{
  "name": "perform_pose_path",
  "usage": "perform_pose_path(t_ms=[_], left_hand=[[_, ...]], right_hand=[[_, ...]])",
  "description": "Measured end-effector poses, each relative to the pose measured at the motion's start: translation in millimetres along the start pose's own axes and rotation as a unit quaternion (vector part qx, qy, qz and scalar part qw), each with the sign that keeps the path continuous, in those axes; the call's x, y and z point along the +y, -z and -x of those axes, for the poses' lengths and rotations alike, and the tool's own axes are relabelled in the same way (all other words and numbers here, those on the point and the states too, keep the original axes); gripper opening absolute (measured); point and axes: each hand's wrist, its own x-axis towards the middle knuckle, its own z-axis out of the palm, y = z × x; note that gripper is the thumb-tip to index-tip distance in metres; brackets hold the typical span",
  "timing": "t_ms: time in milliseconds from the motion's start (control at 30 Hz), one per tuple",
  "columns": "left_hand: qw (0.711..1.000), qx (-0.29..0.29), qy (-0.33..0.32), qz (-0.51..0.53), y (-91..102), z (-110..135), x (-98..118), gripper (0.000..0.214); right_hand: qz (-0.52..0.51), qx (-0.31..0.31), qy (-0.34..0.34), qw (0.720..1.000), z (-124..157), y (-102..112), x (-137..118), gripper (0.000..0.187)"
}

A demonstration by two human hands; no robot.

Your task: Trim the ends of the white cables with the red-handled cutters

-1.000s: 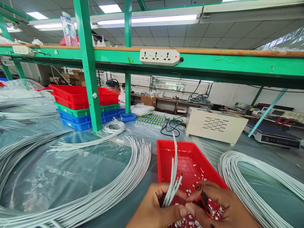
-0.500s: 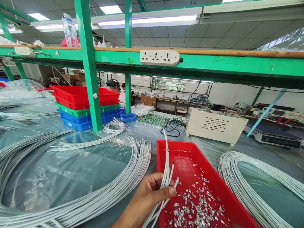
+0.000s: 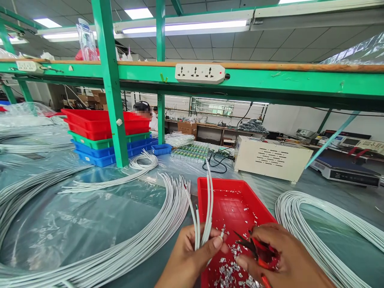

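My left hand [image 3: 192, 252] is closed around several thin white cables [image 3: 209, 200], which fan upward from the grip. One short cable end [image 3: 222, 234] pokes out between thumb and fingertips, with a bit of shiny foil at its tip. At the right, my right hand [image 3: 289, 258] grips red-handled wire cutters [image 3: 253, 245], whose dark jaws are parted and point toward that cable end without touching it. Both hands are over a red tray [image 3: 255, 192], where many silvery foil scraps [image 3: 229, 274] lie scattered.
Large bundles of white cable [image 3: 150, 236] curve across the left, and another coil [image 3: 303, 200] lies right of the tray. Stacked bins [image 3: 90, 146], a green post [image 3: 112, 80], a beige box [image 3: 273, 158] and a scale [image 3: 348, 172] stand behind. A person [image 3: 142, 110] is in the background.
My right hand has come into view from the lower right with the wire cutters. The cables in my left hand have spread apart, some leaning further left.
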Motion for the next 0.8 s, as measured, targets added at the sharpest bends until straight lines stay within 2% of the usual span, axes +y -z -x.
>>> perform_pose_path(t_ms=[167, 500, 667, 800], left_hand=[[0.999, -0.024, -0.011, -0.028, -1.5, 2, 8, 0.025], [0.998, -0.054, -0.039, 0.005, 0.4, 0, -2, 0.025], [0.998, -0.06, -0.016, 0.001, 1.3, 0, -4, 0.027], [0.997, -0.075, -0.009, -0.001, 1.4, 2, -2, 0.025]], right_hand=[[0.101, -0.003, -0.001, 0.995, -4, -10, 2, 0.048], [0.165, -0.007, 0.029, 0.986, 0, -18, 7, 0.043], [0.171, -0.047, 0.053, 0.983, -1, -19, 11, 0.044], [0.18, -0.039, 0.056, 0.981, 0, -19, 15, 0.047]])
